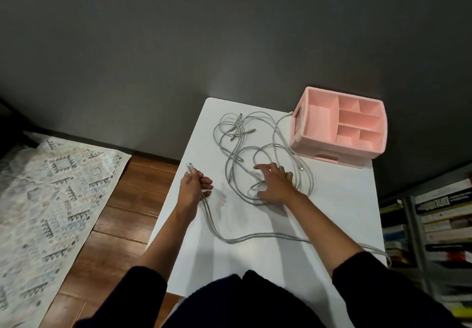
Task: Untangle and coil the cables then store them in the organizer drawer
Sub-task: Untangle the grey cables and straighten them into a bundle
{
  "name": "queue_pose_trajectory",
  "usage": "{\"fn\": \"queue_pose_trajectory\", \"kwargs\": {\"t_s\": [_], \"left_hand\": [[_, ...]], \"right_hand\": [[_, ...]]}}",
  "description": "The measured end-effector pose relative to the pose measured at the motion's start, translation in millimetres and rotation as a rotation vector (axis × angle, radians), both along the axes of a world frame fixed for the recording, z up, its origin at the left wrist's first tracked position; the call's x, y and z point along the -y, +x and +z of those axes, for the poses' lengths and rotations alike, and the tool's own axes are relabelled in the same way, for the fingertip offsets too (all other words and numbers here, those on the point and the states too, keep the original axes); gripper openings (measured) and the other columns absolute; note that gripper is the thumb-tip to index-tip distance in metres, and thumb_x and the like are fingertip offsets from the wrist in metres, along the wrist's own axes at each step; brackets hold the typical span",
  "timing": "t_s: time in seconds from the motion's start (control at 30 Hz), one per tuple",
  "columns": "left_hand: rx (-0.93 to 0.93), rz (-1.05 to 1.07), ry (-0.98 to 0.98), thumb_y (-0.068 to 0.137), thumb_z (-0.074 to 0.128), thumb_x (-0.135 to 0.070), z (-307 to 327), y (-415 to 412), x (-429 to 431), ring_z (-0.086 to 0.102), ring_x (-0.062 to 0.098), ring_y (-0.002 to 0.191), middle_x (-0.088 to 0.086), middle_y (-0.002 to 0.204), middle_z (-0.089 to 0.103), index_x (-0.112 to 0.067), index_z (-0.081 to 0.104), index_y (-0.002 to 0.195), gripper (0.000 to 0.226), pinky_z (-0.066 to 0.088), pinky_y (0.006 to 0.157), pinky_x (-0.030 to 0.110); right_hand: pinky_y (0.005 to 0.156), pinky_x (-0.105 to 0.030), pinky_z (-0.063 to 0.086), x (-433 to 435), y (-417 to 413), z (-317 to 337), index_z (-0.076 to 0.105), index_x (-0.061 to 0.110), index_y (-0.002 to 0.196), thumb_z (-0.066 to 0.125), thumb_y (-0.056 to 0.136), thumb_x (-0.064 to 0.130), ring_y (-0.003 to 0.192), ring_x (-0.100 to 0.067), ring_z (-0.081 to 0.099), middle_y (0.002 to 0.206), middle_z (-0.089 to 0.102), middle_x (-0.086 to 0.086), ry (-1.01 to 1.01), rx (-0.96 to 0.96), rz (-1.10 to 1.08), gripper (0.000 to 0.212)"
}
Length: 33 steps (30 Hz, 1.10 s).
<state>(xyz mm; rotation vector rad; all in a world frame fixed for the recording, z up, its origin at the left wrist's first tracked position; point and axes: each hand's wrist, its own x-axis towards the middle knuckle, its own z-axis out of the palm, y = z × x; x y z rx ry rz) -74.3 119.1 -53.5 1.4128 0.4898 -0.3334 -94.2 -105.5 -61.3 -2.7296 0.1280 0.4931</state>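
left hand [192, 187]: fingers curled tight round one end of a grey cable [229, 239], pinching it just below the plug [189, 168], which pokes up past my thumb

right hand [275, 184]: fingers [260, 167] spread apart and pretty much straight, lying flat on top of the tangle [237, 149], not gripping anything

cable: drops out of the bottom of my left fist, curves along the table [255, 264] on the near side of both hands, goes under my right forearm and then over the table edge out past my right elbow

tangle: messy pile of grey loops, partly under my right palm, mostly spreading beyond my right fingertips; a few loose plugs lie out past them. Honestly can't tell how many cables are in there

organizer [296, 146]: pink, further out than my right fingertips and off to the right of them, open compartments on top with nothing in them; one strand reaches its near-left corner

drawer [332, 158]: bottom of the organizer, handle slot facing me, no cables in it that I can see

other stuff: patterned rug [56, 179] on the wood floor way off to the left of my left hand, stacked books [444, 215] to the right of my right arm
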Motion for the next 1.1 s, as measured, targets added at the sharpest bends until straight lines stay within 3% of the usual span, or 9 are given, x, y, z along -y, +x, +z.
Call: {"fn": "queue_pose_trajectory", "kwargs": {"t_s": [0.07,0.13,0.27,0.37,0.47,0.67,0.8,0.97,1.1], "left_hand": [[0.005,0.001,-0.006,0.105,0.03,-0.032,0.9,-1.6,-2.6,0.056,0.005,0.048,0.004,0.07,0.058,-0.016,0.044,0.08,0.033,0.045,0.056,0.025],[0.015,-0.003,-0.015,0.105,0.03,-0.032,1.1,-3.9,-3.6,0.056,0.004,0.048,0.003,0.07,0.058,-0.016,0.044,0.08,0.033,0.045,0.056,0.025],[0.017,-0.02,-0.02,0.104,0.03,-0.034,2.3,-8.2,-2.8,0.055,0.01,0.053,0.004,0.069,0.059,-0.014,0.046,0.08,0.035,0.045,0.057,0.026],[0.038,-0.058,-0.02,0.104,0.031,-0.032,4.3,-10.7,-2.3,0.055,0.009,0.055,0.002,0.068,0.059,-0.014,0.047,0.081,0.033,0.046,0.057,0.025],[0.085,-0.08,-0.014,0.105,0.03,-0.027,5.8,-12.4,-2.2,0.051,0.009,0.056,0.001,0.067,0.054,-0.014,0.047,0.082,0.032,0.045,0.057,0.023],[0.105,-0.146,-0.033,0.105,0.029,-0.028,5.1,-12.4,-5.0,0.035,0.003,0.048,-0.002,0.065,0.039,-0.014,0.048,0.087,0.03,0.035,0.051,0.018],[0.102,-0.184,-0.035,0.104,0.027,-0.036,9.2,-11.0,-1.9,0.032,0.004,0.047,-0.005,0.063,0.036,-0.015,0.047,0.086,0.035,0.032,0.05,0.017],[0.115,-0.188,-0.078,0.103,0.022,-0.042,16.3,-7.8,9.3,0.03,0.005,0.049,-0.003,0.063,0.036,-0.015,0.046,0.084,0.04,0.03,0.051,0.019],[0.186,-0.213,-0.066,0.104,0.027,-0.036,16.9,-6.7,19.4,0.035,0.007,0.057,-0.004,0.069,0.045,-0.017,0.05,0.085,0.036,0.033,0.056,0.021]], "right_hand": [[0.105,-0.043,0.022,-7.8,9.5,-3.8,0.021,0.034,0.146,0.082,0.061,0.052,0.131,-0.029,0.026,0.146,0.02,-0.004,-0.011,-0.163,0.099,0.107],[0.105,-0.042,0.022,-13.8,16.0,-5.5,0.02,0.037,0.146,0.082,0.056,0.061,0.13,-0.027,0.024,0.147,0.017,-0.002,0.06,-0.162,0.112,0.112],[0.1,-0.039,0.034,-25.9,31.0,-12.4,0.043,0.028,0.139,0.065,0.087,0.024,0.127,-0.029,0.036,0.142,0.032,-0.004,0.08,0.102,0.137,0.057],[0.096,-0.037,0.04,-33.6,43.6,-14.1,0.046,0.025,0.14,0.05,0.088,-0.001,0.127,-0.028,0.041,0.15,0.033,0.0,0.01,0.143,0.229,0.058],[0.1,-0.038,0.032,-45.5,46.5,-16.9,0.047,0.025,0.139,0.044,0.091,0.001,0.131,-0.025,0.037,0.154,0.03,0.005,-0.037,0.042,0.34,0.054],[0.083,-0.037,0.036,-54.8,38.6,-23.5,0.062,0.006,0.099,0.047,0.078,-0.009,0.102,-0.031,0.053,0.106,0.057,-0.011,0.055,0.185,0.325,0.03],[0.08,-0.042,0.044,-49.8,43.2,-16.7,0.069,0.006,0.086,0.061,0.078,-0.006,0.095,-0.031,0.054,0.093,0.061,-0.011,0.181,0.275,0.189,0.017],[0.078,-0.031,0.019,-55.0,44.5,26.9,0.07,0.027,0.085,0.073,0.08,0.025,0.095,-0.008,0.046,0.08,0.063,0.016,0.392,0.385,-0.104,0.005],[0.079,-0.018,0.041,-63.6,28.3,57.0,0.072,0.017,0.082,0.078,0.076,0.015,0.071,0.006,0.06,0.074,0.069,0.008,0.791,0.311,-0.238,0.009]]}}
